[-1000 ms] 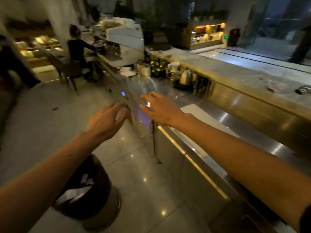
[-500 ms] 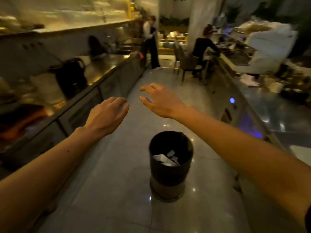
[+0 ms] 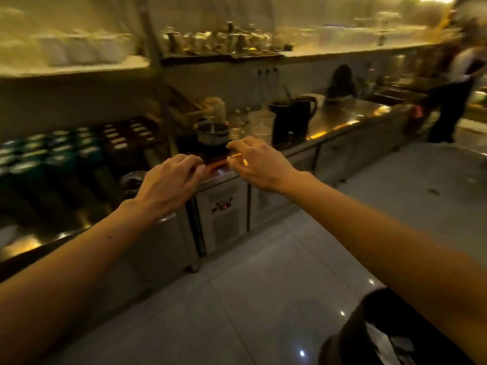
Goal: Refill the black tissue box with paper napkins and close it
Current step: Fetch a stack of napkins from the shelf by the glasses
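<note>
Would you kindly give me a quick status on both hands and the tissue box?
Left hand and right hand both empty, raised toward the steel counter. Tissue box and napkins not identifiable, image blurred. Black bin on the floor, lower right.

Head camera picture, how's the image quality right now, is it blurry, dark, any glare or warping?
Head view: dim, with a warm yellow cast; motion blur smears the shelves and the bottles on them; the left hand and right hand are sharper, though soft; small glare spots dot the glossy floor and the steel counter; wide-angle distortion bends the counter line and stretches the forearms.
</note>
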`<state>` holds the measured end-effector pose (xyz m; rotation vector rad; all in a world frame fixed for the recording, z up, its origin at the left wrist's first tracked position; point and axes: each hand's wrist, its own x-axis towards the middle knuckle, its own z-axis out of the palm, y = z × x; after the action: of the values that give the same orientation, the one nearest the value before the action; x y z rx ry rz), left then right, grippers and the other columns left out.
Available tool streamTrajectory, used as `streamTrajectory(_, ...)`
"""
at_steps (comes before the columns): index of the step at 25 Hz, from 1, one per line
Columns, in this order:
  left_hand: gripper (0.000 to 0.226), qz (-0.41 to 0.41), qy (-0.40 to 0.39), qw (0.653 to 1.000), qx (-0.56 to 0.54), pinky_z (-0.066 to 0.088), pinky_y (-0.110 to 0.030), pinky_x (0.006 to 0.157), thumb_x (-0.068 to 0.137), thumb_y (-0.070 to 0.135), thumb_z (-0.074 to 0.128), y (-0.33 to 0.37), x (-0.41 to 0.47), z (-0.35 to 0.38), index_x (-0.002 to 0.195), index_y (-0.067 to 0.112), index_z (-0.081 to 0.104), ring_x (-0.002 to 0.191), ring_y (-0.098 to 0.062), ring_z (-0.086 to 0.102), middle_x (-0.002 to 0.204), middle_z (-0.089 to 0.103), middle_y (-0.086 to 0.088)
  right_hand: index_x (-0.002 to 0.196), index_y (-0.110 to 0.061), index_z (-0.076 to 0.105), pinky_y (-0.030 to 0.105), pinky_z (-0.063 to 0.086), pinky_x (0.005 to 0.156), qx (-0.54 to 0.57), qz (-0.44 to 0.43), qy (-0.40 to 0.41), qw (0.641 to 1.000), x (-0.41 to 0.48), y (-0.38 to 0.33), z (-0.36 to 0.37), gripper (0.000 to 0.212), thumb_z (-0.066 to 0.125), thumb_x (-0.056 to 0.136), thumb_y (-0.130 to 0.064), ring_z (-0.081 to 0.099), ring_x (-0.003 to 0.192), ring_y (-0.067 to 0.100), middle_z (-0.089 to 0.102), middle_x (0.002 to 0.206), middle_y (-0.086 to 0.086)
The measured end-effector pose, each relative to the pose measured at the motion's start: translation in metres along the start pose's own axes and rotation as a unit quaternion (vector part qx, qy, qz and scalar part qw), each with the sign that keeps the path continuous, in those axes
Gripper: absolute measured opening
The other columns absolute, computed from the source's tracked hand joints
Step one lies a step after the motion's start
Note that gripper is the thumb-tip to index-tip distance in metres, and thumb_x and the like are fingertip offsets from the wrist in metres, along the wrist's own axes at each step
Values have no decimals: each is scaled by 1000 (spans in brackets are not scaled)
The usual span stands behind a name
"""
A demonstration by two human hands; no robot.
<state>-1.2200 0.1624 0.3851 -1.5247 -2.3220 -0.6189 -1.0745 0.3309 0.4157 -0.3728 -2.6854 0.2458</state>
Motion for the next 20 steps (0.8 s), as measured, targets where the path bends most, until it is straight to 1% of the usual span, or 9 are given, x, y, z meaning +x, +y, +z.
streamTrajectory(4, 42, -98, 22, 994, 43, 47, -39, 77, 99, 50, 31, -46, 15, -20, 126, 27, 55, 108, -25, 60, 128, 59, -1, 137, -21, 44, 47, 46, 95, 44, -99, -18, 994, 81, -14, 18, 45, 42, 98, -43, 50, 122, 31, 51, 134, 11)
streamTrajectory(6, 43, -132, 36, 988, 66, 49, -40, 80, 99, 51, 30, -63, 21, -25, 125, 28, 54, 107, -24, 60, 127, 59, -1, 137, -22, 44, 49, 46, 95, 63, -140, -23, 988, 116, -19, 26, 45, 42, 97, -43, 49, 123, 30, 50, 135, 10)
streamTrajectory(10, 43, -204, 37, 973, 103, 46, -40, 81, 99, 51, 30, -97, 26, -28, 126, 27, 53, 106, -22, 59, 125, 59, -1, 137, -23, 44, 46, 46, 94, 106, -191, -31, 975, 176, -27, 48, 44, 42, 98, -44, 48, 124, 28, 49, 137, 8)
streamTrajectory(13, 45, -230, 51, 965, 119, 44, -38, 80, 99, 52, 28, -132, 30, -39, 126, 26, 54, 107, -22, 59, 123, 60, -2, 137, -23, 43, 48, 47, 94, 121, -228, -37, 965, 220, -41, 70, 45, 42, 98, -44, 49, 124, 27, 48, 138, 8)
streamTrajectory(15, 44, -251, 57, 958, 127, 43, -38, 79, 99, 51, 30, -160, 37, -47, 127, 26, 54, 108, -23, 59, 124, 60, -3, 138, -24, 42, 46, 47, 94, 121, -252, -44, 959, 252, -58, 89, 46, 42, 98, -46, 48, 124, 27, 47, 138, 8)
streamTrajectory(18, 42, -276, 73, 949, 130, 40, -36, 79, 100, 49, 31, -220, 45, -60, 125, 25, 55, 111, -23, 58, 125, 60, -3, 138, -24, 42, 42, 46, 90, 119, -280, -43, 952, 306, -92, 121, 46, 42, 97, -46, 49, 122, 27, 49, 136, 8)
streamTrajectory(20, 43, -276, 78, 949, 130, 38, -35, 78, 100, 49, 31, -255, 50, -68, 124, 24, 56, 112, -23, 58, 126, 60, -3, 137, -25, 43, 44, 47, 91, 121, -292, -46, 948, 336, -109, 138, 46, 41, 97, -47, 49, 122, 27, 50, 135, 8)
